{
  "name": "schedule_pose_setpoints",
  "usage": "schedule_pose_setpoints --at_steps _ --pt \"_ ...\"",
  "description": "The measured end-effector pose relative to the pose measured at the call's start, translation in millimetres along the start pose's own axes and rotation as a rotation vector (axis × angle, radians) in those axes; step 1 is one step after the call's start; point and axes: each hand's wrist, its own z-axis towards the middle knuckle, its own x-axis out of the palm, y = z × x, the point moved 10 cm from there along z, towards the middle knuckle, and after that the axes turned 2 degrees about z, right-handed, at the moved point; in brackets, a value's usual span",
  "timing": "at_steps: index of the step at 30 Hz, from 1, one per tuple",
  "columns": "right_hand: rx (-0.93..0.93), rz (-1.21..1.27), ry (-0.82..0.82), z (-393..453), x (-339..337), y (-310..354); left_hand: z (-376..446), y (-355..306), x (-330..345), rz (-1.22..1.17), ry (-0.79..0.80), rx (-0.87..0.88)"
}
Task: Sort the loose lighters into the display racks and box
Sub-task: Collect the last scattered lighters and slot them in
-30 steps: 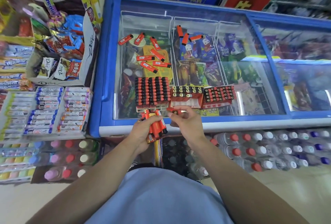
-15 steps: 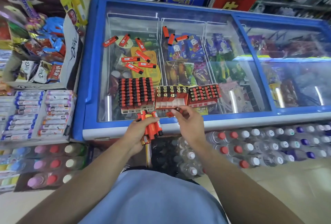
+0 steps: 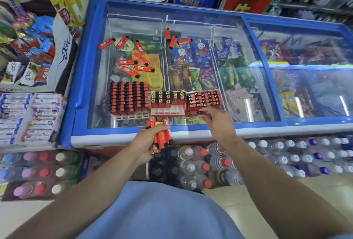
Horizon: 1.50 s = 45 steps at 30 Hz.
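Note:
My left hand (image 3: pixel 148 143) grips a bundle of orange-red lighters (image 3: pixel 162 136) over the freezer's front edge. My right hand (image 3: pixel 217 122) pinches one lighter (image 3: pixel 199 113) at the front row of the right display rack (image 3: pixel 205 100). A middle rack (image 3: pixel 168 103) is part filled, with bare slots at its front. On the left stands a large full rack (image 3: pixel 129 98). Several loose lighters (image 3: pixel 133 62) lie scattered on the glass behind the racks, and three more loose lighters (image 3: pixel 174 39) lie farther back.
All racks rest on the blue-framed glass lid of a chest freezer (image 3: pixel 80 85). Candy boxes (image 3: pixel 30 116) and a chocolate carton (image 3: pixel 38 62) stand to the left. Packs of bottled drinks (image 3: pixel 200 164) line the floor under the freezer's front.
My right hand has moved right from the middle rack to the front of the right rack, carrying one lighter. The left hand keeps its bundle.

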Motion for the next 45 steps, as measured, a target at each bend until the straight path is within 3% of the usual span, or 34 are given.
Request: schedule_pose_setpoints --at_steps 8,13,17,21,23,24,26,28,30,34,40,45 --pt "-0.247 -0.148 0.063 17.2 8.0 24.9 -3.2 4.9 -7.4 -0.088 -0.030 0.022" --pt "-0.299 -0.215 -0.023 15.6 13.2 22.5 -2.9 8.6 -9.0 -0.113 -0.048 0.018" --pt "-0.143 -0.095 -0.192 12.7 0.8 9.8 -3.2 6.3 -9.8 -0.111 -0.039 0.020" --pt "-0.053 -0.081 -0.136 12.4 9.4 19.8 -3.5 3.8 -12.1 -0.103 -0.032 0.022" --pt "-0.067 0.084 -0.141 3.5 4.7 46.4 -2.5 2.4 -13.9 -0.108 -0.034 0.027" --pt "-0.066 0.232 -0.085 -2.0 6.7 61.1 -1.8 1.7 -15.2 -0.109 -0.041 0.028" --pt "-0.004 0.503 0.190 -16.4 29.9 89.4 0.7 0.6 -18.6 -0.115 -0.052 0.031" --pt "-0.004 0.491 0.419 -34.1 55.0 110.8 2.2 -0.2 -20.0 -0.136 -0.041 0.029" --pt "-0.030 0.417 0.466 -42.1 68.2 117.5 3.7 -0.7 -21.5 -0.161 -0.025 0.028" --pt "0.131 0.633 0.379 -41.5 73.3 104.4 5.7 -0.3 -26.8 -0.137 -0.035 0.026" --pt "0.586 0.885 0.025 -47.8 53.0 24.9 8.2 5.7 -28.1 -0.098 -0.053 -0.034" --pt "0.513 0.911 -0.015 -36.9 52.2 28.2 8.4 6.0 -25.3 -0.148 -0.007 -0.047"
